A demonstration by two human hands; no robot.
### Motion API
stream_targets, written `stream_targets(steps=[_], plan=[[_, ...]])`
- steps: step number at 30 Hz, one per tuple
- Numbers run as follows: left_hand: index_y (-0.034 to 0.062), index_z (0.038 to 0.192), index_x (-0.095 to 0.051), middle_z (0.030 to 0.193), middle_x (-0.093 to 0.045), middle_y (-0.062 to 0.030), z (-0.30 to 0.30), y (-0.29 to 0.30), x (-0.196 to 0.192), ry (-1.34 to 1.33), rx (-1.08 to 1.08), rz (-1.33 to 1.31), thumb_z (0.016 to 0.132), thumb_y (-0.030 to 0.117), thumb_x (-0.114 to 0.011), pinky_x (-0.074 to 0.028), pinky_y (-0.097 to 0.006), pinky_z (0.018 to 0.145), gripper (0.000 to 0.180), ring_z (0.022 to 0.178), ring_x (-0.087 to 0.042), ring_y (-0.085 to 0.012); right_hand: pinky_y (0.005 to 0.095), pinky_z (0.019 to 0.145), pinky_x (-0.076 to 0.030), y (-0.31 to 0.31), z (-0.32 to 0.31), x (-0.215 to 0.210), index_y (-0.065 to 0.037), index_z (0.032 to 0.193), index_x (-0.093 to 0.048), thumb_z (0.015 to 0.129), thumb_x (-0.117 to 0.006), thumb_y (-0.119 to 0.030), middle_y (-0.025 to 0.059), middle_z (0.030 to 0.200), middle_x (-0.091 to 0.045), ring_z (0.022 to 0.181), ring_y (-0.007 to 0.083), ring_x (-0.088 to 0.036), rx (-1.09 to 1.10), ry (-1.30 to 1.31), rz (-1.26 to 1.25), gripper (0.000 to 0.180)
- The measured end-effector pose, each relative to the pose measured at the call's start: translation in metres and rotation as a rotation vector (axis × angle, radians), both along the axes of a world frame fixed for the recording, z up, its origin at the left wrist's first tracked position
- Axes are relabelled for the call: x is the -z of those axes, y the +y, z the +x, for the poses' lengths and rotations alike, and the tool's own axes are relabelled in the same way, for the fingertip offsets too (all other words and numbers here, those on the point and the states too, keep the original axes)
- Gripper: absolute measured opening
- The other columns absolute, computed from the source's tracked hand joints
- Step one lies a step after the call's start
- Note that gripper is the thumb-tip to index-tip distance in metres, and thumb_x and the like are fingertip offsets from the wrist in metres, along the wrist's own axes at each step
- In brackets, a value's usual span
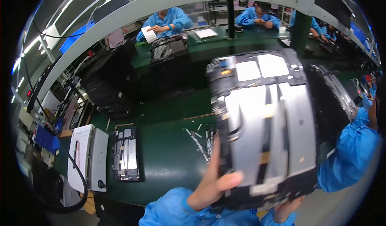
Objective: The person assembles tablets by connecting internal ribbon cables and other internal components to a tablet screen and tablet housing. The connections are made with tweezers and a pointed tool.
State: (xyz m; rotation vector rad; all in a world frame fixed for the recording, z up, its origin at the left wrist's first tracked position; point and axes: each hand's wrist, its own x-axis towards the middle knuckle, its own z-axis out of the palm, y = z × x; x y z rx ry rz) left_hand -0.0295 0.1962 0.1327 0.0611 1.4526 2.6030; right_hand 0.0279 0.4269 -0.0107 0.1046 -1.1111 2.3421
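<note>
Silver panels (297, 125) gleam on an opened tablet (263, 141) held up over the near right of a green bench (161, 145), slightly blurred. The left hand (211, 181) is clamped on the lower left edge, thumb (231, 180) across the face; the right hand (287, 208) is at the bottom edge, fingers hidden, so its grip cannot be told. With support seen only low down, the far end could tip if the thumb slipped, and too firm a squeeze might press on thin parts beneath it. Loose strips (197, 145) lie on the bench just left of the tablet and could scratch it were it lowered onto them. A co-worker's sleeve (345, 153) crowds the right side, where a nudge might jar the hold. Farther left, a second tablet (126, 154) lies flat beside a white box (100, 157), well apart from both hands.
</note>
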Motion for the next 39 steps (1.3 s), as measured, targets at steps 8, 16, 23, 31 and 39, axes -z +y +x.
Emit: stream_targets(steps=[8,16,23,31,39], plan=[[0.0124,0.127,-0.048,0.134,-0.044,-0.0129,0.141,-0.111,0.096,-0.123,-0.427,0.117,0.087,0.056,-0.043,-0.038,-0.056,0.098,0.059,0.118,-0.046,-0.0356,0.042,0.103,-0.029,-0.109,-0.011,-0.032,0.003,0.12,-0.049,0.098,-0.028,-0.035,0.0229,0.125,-0.046,0.122,0.0323,-0.041,-0.594,0.015,0.536,0.048],[0.0284,0.129,-0.031,0.13,-0.036,0.0008,0.176,-0.155,0.18,-0.029,-0.776,-1.009,0.09,0.029,-0.054,-0.044,-0.039,0.093,0.045,0.114,-0.044,-0.0202,0.0317,0.093,-0.04,-0.117,-0.053,-0.028,0.003,0.117,-0.05,0.097,-0.035,-0.017,0.0177,0.117,-0.055,0.108,0.0278,-0.054,-0.858,-0.242,0.794,0.032],[0.0099,0.11,-0.052,0.095,-0.057,-0.0013,0.147,-0.133,0.126,-0.585,-0.844,0.042,0.084,0.046,-0.051,-0.049,-0.034,0.083,0.044,0.091,-0.057,-0.0196,0.0464,0.053,-0.043,-0.132,-0.1,-0.051,-0.003,0.084,-0.053,0.086,-0.057,-0.018,0.0181,0.063,-0.058,0.059,0.0395,-0.057,-0.387,-0.358,1.689,0.016],[0.0055,0.144,-0.014,0.127,-0.041,-0.0132,0.105,-0.125,0.091,-0.446,-0.848,-0.25,0.066,0.022,-0.067,-0.04,-0.032,0.089,0.095,0.104,-0.047,-0.024,0.0447,0.056,-0.046,-0.126,-0.117,-0.03,-0.001,0.082,-0.056,0.082,-0.061,-0.021,0.0197,0.064,-0.059,0.062,0.0387,-0.058,-0.566,-0.487,1.823,0.021],[0.0055,0.144,-0.011,0.139,-0.031,-0.0107,0.104,-0.13,0.098,-0.481,-0.68,-0.365,0.075,0.045,-0.061,-0.027,-0.033,0.101,0.094,0.122,-0.036,-0.0238,0.0288,0.054,-0.045,-0.122,-0.118,-0.046,0.004,0.086,-0.06,0.082,-0.06,-0.01,0.0107,0.065,-0.061,0.059,0.0155,-0.06,-0.658,-0.595,1.453,0.014]])
